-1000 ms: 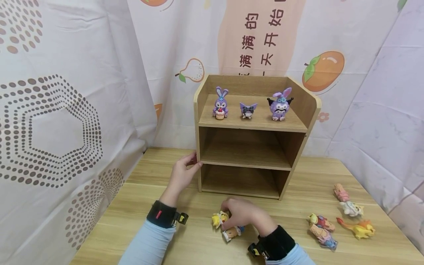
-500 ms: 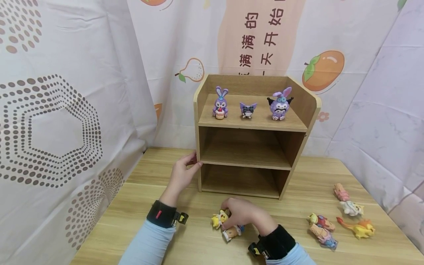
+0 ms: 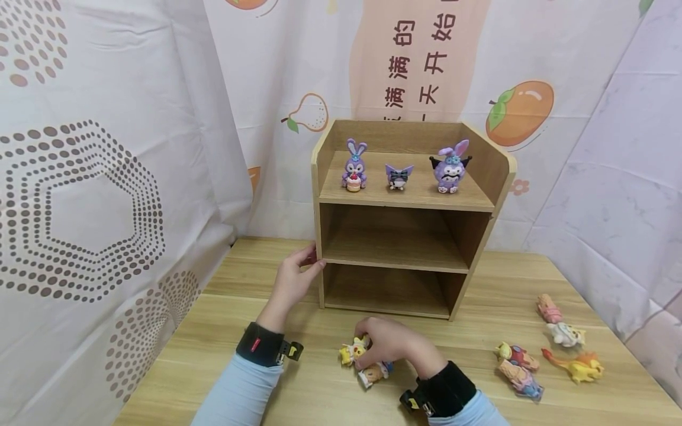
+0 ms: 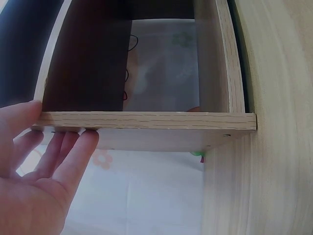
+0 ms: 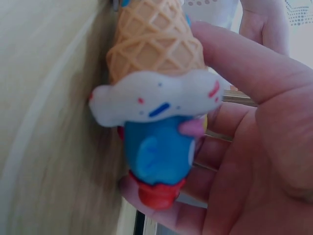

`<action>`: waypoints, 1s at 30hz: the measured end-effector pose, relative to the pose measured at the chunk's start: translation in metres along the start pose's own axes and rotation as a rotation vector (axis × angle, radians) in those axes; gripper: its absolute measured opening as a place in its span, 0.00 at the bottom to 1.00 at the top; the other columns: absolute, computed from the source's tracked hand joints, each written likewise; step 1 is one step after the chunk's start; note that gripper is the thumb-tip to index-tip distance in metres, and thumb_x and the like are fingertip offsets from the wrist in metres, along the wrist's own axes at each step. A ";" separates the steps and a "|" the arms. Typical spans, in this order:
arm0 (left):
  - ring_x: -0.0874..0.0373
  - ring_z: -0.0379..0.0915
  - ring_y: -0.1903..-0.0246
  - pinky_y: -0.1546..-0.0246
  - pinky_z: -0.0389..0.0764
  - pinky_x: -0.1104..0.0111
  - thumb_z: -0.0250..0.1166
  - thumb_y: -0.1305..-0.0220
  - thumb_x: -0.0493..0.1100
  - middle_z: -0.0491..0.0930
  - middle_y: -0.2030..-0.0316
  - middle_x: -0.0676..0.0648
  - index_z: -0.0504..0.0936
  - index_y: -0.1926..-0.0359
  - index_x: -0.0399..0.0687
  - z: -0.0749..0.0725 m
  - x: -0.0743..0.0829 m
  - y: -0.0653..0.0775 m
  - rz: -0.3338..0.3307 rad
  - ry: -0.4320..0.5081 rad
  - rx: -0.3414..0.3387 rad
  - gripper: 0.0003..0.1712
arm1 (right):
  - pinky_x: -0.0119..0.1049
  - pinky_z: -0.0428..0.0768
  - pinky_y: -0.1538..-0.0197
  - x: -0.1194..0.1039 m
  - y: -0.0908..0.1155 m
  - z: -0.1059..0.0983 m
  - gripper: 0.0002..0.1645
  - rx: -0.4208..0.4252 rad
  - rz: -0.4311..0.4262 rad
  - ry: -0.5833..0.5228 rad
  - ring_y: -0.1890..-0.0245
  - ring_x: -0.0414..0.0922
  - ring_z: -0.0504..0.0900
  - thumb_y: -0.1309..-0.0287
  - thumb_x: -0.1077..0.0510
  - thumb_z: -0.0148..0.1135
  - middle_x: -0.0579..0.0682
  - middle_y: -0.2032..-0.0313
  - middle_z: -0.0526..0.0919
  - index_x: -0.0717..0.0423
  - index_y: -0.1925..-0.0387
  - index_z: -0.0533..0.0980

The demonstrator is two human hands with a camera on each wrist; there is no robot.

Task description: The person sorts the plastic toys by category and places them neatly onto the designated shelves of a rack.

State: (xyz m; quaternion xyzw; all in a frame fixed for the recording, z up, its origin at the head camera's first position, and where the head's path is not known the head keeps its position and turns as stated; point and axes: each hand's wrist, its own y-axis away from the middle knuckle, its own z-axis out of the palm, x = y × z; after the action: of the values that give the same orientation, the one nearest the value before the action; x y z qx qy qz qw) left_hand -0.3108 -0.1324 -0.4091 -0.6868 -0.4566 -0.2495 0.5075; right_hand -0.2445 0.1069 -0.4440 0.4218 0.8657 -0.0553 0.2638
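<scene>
A wooden shelf unit (image 3: 394, 266) stands on the table. My left hand (image 3: 295, 281) holds its left side panel (image 4: 146, 120), thumb at the front edge and fingers against the outer face. My right hand (image 3: 391, 343) is low over the table in front of the shelf. Its fingers curl round a yellow figurine (image 3: 348, 354), which they partly cover. Just below the thumb lies an ice-cream-cone figurine (image 5: 156, 98) with a waffle cone, white icing with sprinkles and a blue head. It lies close against the hand; the right wrist view hides most of what is behind it.
On the top shelf stand a purple rabbit figurine (image 3: 354, 168), a small purple-eared figurine (image 3: 398, 177) and a larger purple figurine (image 3: 449, 171). Several more lie at the table's right, among them a yellow lion (image 3: 581, 370) and a white figurine (image 3: 566, 335). Patterned curtains hang behind.
</scene>
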 end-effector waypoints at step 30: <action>0.57 0.75 0.55 0.55 0.81 0.61 0.67 0.38 0.42 0.79 0.53 0.45 0.75 0.39 0.43 0.001 -0.002 -0.001 0.004 -0.006 0.008 0.26 | 0.31 0.75 0.72 0.005 -0.002 -0.009 0.23 0.113 -0.065 -0.093 0.73 0.36 0.73 0.58 0.45 0.75 0.38 0.72 0.77 0.45 0.60 0.76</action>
State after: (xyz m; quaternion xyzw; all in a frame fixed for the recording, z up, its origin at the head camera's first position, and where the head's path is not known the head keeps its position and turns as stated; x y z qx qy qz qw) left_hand -0.3123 -0.1324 -0.4103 -0.6864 -0.4578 -0.2448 0.5093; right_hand -0.2523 0.1121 -0.4396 0.4044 0.8613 -0.1321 0.2778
